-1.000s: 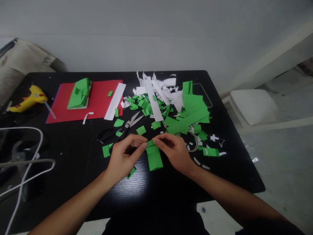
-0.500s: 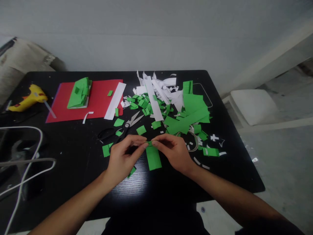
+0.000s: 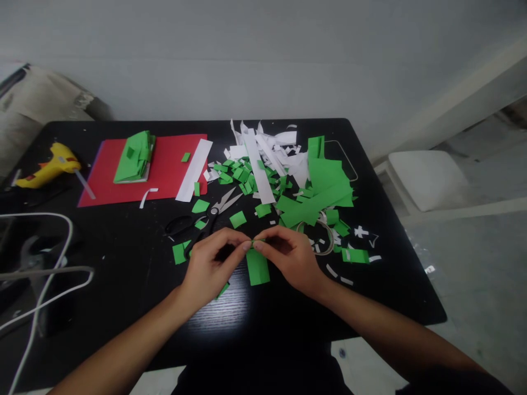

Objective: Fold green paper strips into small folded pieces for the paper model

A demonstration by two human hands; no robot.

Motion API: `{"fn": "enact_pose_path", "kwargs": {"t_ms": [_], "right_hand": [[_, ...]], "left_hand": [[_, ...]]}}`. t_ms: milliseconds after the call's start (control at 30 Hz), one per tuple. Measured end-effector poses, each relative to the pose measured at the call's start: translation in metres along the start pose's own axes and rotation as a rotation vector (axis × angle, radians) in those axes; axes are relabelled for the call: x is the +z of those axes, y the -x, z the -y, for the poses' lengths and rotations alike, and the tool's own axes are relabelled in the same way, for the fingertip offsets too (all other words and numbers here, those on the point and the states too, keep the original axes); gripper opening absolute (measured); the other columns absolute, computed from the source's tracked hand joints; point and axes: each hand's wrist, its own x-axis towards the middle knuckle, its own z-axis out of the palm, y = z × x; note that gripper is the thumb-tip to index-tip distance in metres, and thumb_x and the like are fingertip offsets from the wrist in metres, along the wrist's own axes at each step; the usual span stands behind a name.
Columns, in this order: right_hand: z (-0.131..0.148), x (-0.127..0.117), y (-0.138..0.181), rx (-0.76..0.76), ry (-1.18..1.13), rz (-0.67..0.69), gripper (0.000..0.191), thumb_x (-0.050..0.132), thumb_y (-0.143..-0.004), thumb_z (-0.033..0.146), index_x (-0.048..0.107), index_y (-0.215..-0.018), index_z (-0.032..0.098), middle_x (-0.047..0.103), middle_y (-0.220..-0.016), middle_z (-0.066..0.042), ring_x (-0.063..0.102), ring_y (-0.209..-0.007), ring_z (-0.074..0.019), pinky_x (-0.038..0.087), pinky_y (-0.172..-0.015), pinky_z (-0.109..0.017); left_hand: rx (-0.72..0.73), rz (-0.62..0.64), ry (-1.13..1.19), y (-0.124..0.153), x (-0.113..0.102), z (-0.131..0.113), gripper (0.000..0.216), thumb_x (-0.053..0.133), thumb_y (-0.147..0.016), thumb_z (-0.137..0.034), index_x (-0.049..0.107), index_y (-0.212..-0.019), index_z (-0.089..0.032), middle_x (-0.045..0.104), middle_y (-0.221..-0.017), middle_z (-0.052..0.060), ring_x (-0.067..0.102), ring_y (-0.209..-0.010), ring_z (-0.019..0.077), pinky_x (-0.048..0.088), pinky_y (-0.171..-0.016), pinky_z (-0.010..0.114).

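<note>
A strip of green paper (image 3: pixel 258 267) hangs below my fingertips, its top edge pinched between both hands. My left hand (image 3: pixel 213 262) is closed, thumb and forefinger on the left end of that edge. Almost meeting it, my right hand (image 3: pixel 291 257) pinches the other end in the same way. The fingers mostly cover the upper edge, so any fold there is hard to see. Scissors (image 3: pixel 216 210) with black handles lie with blades apart just beyond my left hand. A roll of tape (image 3: pixel 330 241) sits past my right hand, partly under green scraps.
A red sheet (image 3: pixel 167 164) at the back left bears a green paper stack (image 3: pixel 134 159). Beside it lies a yellow glue gun (image 3: pixel 61 160). Green cut pieces (image 3: pixel 242 173), white strips (image 3: pixel 260 175) and larger green sheets (image 3: pixel 327 181) are heaped at the back. A white cable (image 3: pixel 68 241) loops at left.
My two hands have drawn slightly closer together at the strip's top edge, and less of that edge shows between them. The strip's lower end has shifted a little left.
</note>
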Motion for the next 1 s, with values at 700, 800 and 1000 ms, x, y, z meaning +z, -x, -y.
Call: {"fn": "enact_pose_path", "kwargs": {"t_ms": [700,800,1000], "right_hand": [[0.0047,-0.0020,-0.0023,0.009,0.001,-0.010,0.012,0.084,-0.082,0.033,0.079,-0.084,0.023,0.080,-0.084,-0.001,0.074,-0.078,-0.0167,0.061,-0.076,-0.028],[0.0038,-0.0015,-0.0014,0.003,0.010,-0.018,0.011,0.084,-0.082,0.034,0.080,-0.085,0.024,0.081,-0.086,-0.002,0.076,-0.080,-0.0176,0.062,-0.078,-0.029],[0.0026,-0.0008,-0.0010,0.004,0.015,0.003,0.015,0.084,-0.082,0.037,0.080,-0.086,0.023,0.082,-0.087,-0.002,0.077,-0.081,-0.0186,0.063,-0.079,-0.031]], "left_hand": [[0.011,-0.016,-0.019,-0.0004,0.0005,-0.0008,0.005,0.068,-0.095,-0.020,0.073,-0.093,-0.019,0.075,-0.085,0.000,0.069,-0.076,0.0129,0.055,-0.072,0.024],[0.006,-0.002,-0.010,-0.0010,0.0017,-0.0008,0.006,0.067,-0.096,-0.020,0.073,-0.095,-0.019,0.076,-0.086,0.001,0.070,-0.077,0.0131,0.055,-0.072,0.024],[0.009,-0.013,-0.002,0.0008,0.0008,-0.0003,0.006,0.068,-0.095,-0.019,0.072,-0.092,-0.019,0.075,-0.084,0.000,0.069,-0.076,0.0128,0.055,-0.072,0.023]]}}
